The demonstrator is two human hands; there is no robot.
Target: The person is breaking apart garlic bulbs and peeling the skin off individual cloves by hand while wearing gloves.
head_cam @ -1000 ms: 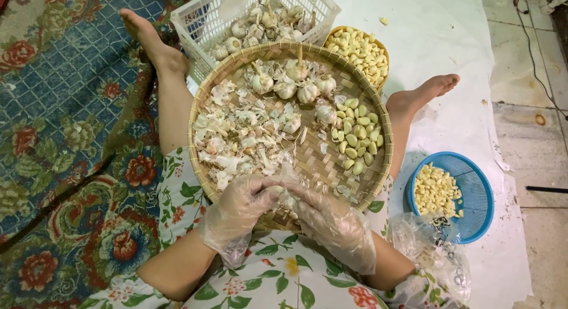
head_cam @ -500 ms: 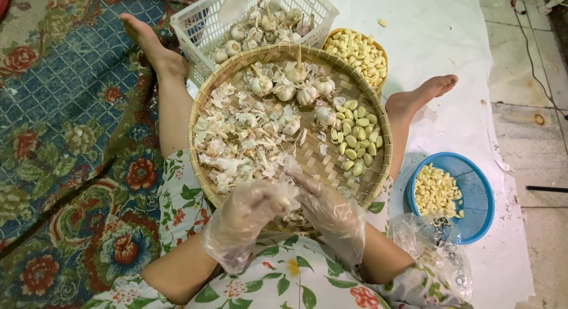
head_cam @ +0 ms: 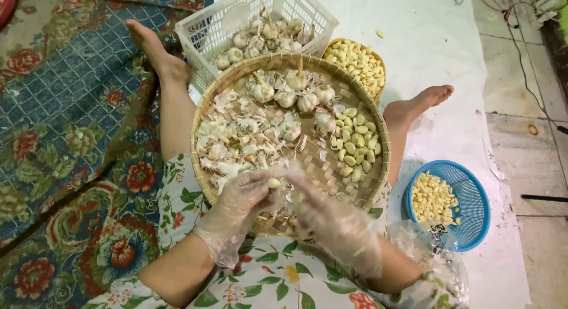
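Note:
A round woven tray (head_cam: pixel 378 137) rests on my lap. It holds whole garlic bulbs (head_cam: pixel 296 96) at the far side, peeled cloves (head_cam: pixel 354 140) on the right and a heap of papery skins (head_cam: pixel 236 140) on the left. Both hands wear clear plastic gloves and meet over the tray's near edge. My left hand (head_cam: pixel 236 211) pinches a pale garlic clove (head_cam: pixel 273 183) at its fingertips. My right hand (head_cam: pixel 331 217) touches the same clove from the right, blurred by motion.
A white plastic basket (head_cam: pixel 198 34) with garlic bulbs stands beyond the tray. Beside it is a yellow bowl (head_cam: pixel 378 63) of peeled cloves. A blue sieve bowl (head_cam: pixel 473 208) with cloves sits at my right on white sheeting. Patterned carpet (head_cam: pixel 71 137) lies left; my bare feet flank the tray.
Both hands have stayed together at the tray's near edge, working the clove. The right hand has shifted slightly and the clove now shows at the left fingertips.

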